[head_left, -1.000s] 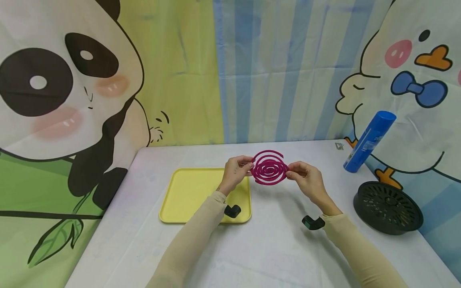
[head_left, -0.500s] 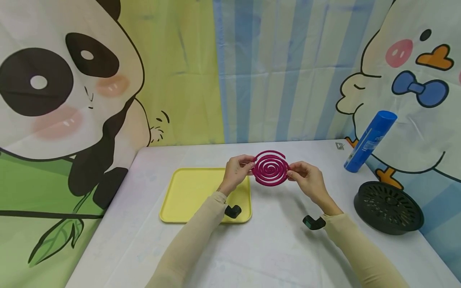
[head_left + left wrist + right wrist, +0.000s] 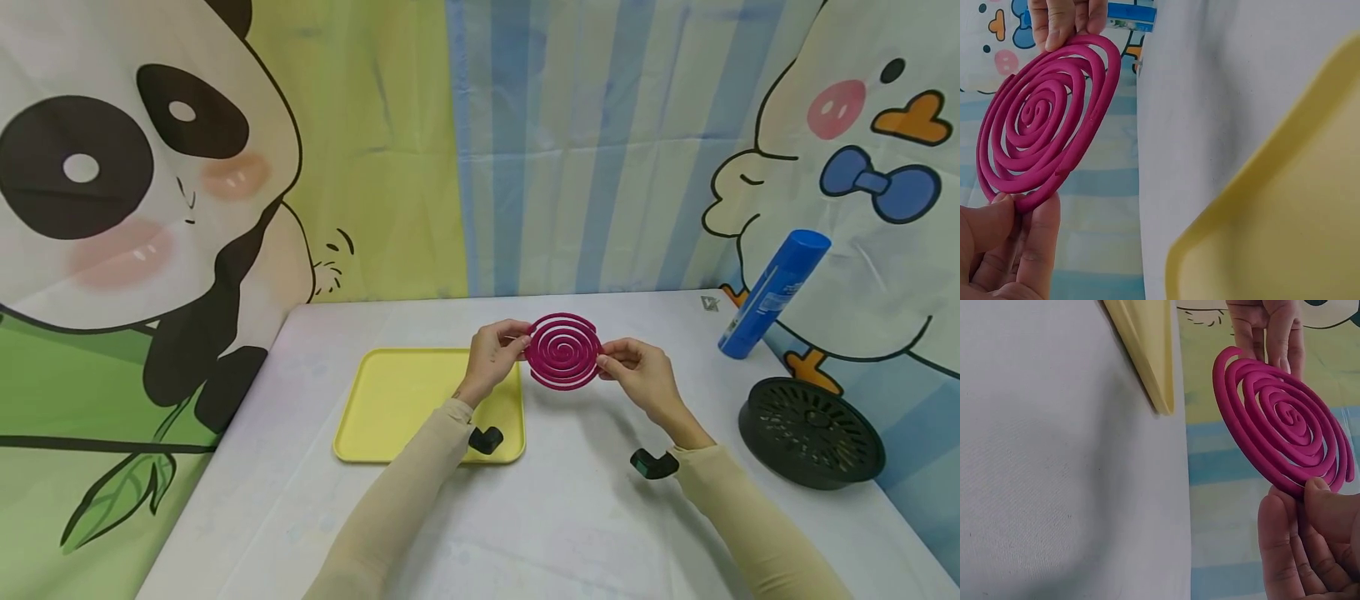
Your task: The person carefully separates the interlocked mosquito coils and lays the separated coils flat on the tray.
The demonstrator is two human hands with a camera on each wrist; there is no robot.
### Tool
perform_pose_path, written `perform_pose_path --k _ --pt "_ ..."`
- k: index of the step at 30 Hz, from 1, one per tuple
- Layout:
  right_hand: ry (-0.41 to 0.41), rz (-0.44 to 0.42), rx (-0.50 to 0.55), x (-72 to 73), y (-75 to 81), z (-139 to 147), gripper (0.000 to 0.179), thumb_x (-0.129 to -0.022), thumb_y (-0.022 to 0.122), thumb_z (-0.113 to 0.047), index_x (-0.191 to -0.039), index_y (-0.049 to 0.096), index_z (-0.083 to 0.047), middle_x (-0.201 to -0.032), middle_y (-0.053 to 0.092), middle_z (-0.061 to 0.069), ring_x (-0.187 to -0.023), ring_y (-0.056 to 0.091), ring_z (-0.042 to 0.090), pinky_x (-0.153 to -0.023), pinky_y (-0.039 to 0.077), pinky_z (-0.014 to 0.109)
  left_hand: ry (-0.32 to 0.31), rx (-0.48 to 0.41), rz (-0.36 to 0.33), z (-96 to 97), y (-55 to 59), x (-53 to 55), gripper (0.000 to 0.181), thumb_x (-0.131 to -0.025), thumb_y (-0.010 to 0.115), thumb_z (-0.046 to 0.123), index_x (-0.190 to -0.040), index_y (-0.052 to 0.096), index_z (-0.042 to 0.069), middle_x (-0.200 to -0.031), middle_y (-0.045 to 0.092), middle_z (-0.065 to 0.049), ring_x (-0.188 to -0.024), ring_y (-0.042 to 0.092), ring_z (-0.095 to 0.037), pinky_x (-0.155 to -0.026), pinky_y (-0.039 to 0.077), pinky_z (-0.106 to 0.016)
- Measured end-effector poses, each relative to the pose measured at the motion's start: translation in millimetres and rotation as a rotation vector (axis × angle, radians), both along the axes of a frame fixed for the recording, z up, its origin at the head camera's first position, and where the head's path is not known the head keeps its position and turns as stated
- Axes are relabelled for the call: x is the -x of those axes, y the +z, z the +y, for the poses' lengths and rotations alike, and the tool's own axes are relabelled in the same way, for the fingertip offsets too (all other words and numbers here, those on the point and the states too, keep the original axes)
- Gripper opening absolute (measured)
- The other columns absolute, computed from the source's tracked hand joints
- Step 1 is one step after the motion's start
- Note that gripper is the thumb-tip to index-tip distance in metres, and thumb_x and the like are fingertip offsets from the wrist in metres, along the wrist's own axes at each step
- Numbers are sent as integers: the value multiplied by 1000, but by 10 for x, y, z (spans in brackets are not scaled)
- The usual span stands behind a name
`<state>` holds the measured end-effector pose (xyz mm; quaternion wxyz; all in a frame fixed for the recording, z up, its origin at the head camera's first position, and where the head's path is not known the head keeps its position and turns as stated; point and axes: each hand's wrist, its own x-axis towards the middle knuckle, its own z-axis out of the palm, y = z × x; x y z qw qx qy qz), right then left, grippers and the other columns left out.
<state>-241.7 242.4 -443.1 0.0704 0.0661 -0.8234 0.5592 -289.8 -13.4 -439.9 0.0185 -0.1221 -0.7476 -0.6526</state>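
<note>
Fingers of the left hand (image 3: 490, 360) and right hand (image 3: 645, 377) pinch 2 opposite edges of the round magenta coil (image 3: 564, 351), midway between them in the head view. Left wrist: it slants, spanning fingertips to fingertips. Right wrist: thumb and fingers sandwich its rim.

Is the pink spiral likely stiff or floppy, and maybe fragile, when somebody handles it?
The pink spiral is probably light, since pinches at its edge hold it. It looks fairly stiff, spanning the space between left hand and right hand without folding. However, its thin turns have gaps, so inner ones may wobble or snap.
</note>
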Motion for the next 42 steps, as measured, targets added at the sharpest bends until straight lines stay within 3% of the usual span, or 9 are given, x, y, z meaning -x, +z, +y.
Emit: perform_pose_path --k 6,20,35,42 --pt "6 -40 13 3 11 -3 26 -94 72 -10 -114 65 5 -105 70 25 -86 76 22 -75 61 26 3 2 1 -8 -4 -6 21 -96 67 4 -115 75 7 -105 73 -10 -85 70 -17 -75 62 -28" --pt "4 -9 -10 -1 -35 21 19 -94 71 -8 -111 66 -1 -104 71 20 -85 75 15 -75 61 23 -8 -8 -79 -20 7 -11 21 -96 67 3 -115 75 6 -104 73 -12 -86 70 -16 -74 63 -31" --pt "62 135 -40 -1 -78 45 13 -93 71 -6 -106 68 -7 -101 73 15 -85 74 10 -77 59 19 8 -28 -176 -58 -6 3 17 -96 68 5 -112 74 4 -99 70 -11 -76 68 -13 -71 63 -31" --pt "71 148 -50 -12 -66 40 14 -93 70 -4 -106 68 -8 -101 73 13 -84 74 9 -77 59 18 19 -32 -193 -45 11 1 17 -96 68 3 -112 74 3 -96 70 -11 -74 68 -12 -70 63 -30"
